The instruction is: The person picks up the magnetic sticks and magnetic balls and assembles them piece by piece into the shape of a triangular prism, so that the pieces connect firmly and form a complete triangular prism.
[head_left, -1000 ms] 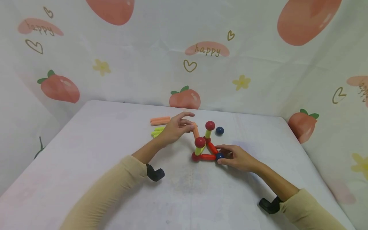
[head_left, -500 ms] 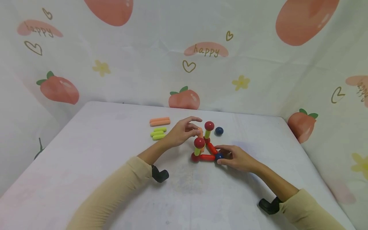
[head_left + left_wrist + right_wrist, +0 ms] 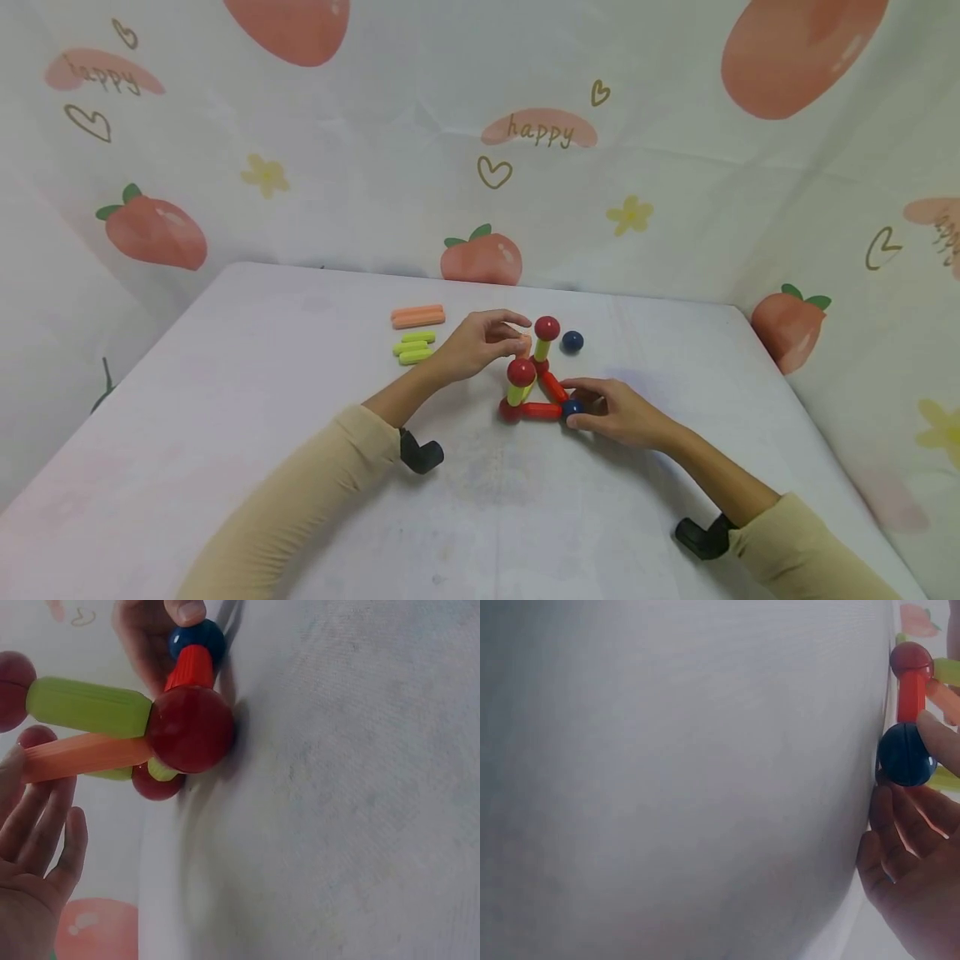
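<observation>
My left hand [image 3: 478, 346] pinches an orange rod [image 3: 86, 757] by one end, between thumb and fingers. In the left wrist view the rod's other end lies right at a large red ball [image 3: 190, 729] of the ball-and-rod frame. That frame has a triangular base with two red rods [image 3: 542, 411] meeting at a blue ball [image 3: 907, 754]. Two green rods [image 3: 90, 705] stand up from its red corner balls, each topped by a red ball [image 3: 521, 372]. My right hand [image 3: 621, 414] holds the blue corner ball between thumb and fingers.
Beyond the frame a loose blue ball [image 3: 572, 342] lies on the white table [image 3: 480, 517]. Loose orange rods [image 3: 417, 317] and several green rods [image 3: 414, 348] lie to the left, beside my left forearm. A printed cloth [image 3: 375, 208] hangs behind the table.
My left hand has moved right and slightly toward me, bringing the orange rod in behind the front upright. Its tilt has shifted. My right hand stays on the blue ball.
</observation>
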`<state>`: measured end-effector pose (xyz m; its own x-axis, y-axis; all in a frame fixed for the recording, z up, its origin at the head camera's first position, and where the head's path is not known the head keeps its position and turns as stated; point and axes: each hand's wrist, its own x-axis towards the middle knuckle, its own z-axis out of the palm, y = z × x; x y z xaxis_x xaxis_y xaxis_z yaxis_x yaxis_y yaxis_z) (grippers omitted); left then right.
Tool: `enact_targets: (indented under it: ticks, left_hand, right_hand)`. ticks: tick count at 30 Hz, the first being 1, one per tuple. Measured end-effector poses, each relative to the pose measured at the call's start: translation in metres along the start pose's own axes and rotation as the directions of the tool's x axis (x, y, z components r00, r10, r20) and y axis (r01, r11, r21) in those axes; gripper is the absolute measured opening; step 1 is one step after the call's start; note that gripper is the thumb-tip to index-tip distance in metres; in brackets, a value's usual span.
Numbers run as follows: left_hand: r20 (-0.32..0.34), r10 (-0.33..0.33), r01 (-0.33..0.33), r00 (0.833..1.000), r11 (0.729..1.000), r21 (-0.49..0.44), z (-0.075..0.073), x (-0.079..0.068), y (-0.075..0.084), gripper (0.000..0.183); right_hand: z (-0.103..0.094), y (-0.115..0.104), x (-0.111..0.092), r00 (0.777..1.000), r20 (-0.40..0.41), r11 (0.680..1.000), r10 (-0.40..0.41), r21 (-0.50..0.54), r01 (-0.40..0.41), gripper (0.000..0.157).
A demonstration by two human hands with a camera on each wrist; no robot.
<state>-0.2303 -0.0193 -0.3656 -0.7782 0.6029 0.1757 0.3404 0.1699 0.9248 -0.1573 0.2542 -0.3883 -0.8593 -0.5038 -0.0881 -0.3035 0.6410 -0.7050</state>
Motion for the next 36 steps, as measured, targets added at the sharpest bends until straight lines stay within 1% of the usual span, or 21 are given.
enact_targets:
  ticks: [4, 9, 16, 22, 27, 30, 32, 36]
  left_hand:
    - [-0.012, -0.040, 0.040, 0.999, 0.999, -0.023, 0.004, 0.002, 0.001, 0.049]
    - [-0.015, -0.070, 0.070, 0.997, 0.998, -0.010, 0.006, 0.003, 0.000, 0.054]
    - [-0.005, -0.038, 0.038, 0.999, 0.999, -0.001, 0.008, 0.006, -0.002, 0.053]
    - [0.005, -0.034, 0.034, 0.999, 0.999, 0.012, 0.012, 0.010, -0.001, 0.054]
    - [0.000, -0.036, 0.036, 0.999, 0.999, -0.009, 0.012, 0.011, -0.001, 0.053]
    - [0.009, -0.036, 0.036, 0.999, 0.999, -0.014, 0.008, 0.008, -0.003, 0.053]
    - [0.000, -0.037, 0.037, 0.999, 0.999, -0.016, 0.001, 0.004, -0.004, 0.052]
    - [-0.065, -0.064, 0.063, 0.996, 0.998, -0.013, -0.021, -0.010, -0.008, 0.047]
  right_hand:
    - [0.000, -0.001, 0.000, 1.000, 0.000, 1.000, -0.006, -0.001, 0.006, 0.057]
    - [0.001, 0.000, 0.001, 1.000, 0.000, 1.000, -0.004, 0.000, 0.004, 0.058]
    - [0.000, -0.001, 0.000, 1.000, 0.001, 1.000, -0.010, -0.013, 0.010, 0.057]
    - [0.000, 0.000, 0.001, 1.000, -0.002, 1.000, -0.012, -0.017, 0.012, 0.057]
    - [0.000, 0.000, 0.001, 1.000, 0.001, 1.000, -0.011, -0.016, 0.011, 0.057]
    - [0.000, 0.000, 0.001, 1.000, 0.001, 1.000, -0.003, -0.016, 0.003, 0.057]
    - [0.000, 0.000, 0.001, 1.000, -0.001, 1.000, 0.000, -0.017, 0.000, 0.057]
    - [0.001, -0.001, 0.000, 1.000, -0.005, 1.000, 0.004, -0.021, -0.004, 0.058]
